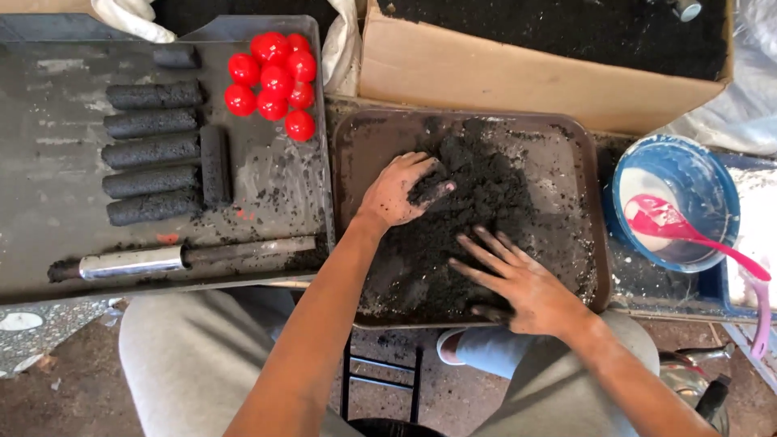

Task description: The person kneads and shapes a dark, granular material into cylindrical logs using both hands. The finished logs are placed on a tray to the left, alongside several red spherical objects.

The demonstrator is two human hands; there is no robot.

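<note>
Pressing into the dark crumbly mix [486, 190] on the brown tray [584, 146] at frame centre, we cup our left hand [399, 193] loosely over a clump and lay our right hand [518, 283] flat, fingers spread, holding nothing.

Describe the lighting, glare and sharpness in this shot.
Head view: soft, even daylight with only faint shadows under the left hand and right hand on the dark mix in the brown tray. Small highlights glint on the red balls and the metal tube. The picture is mostly sharp; the white patch at the right edge is washed out.
</note>
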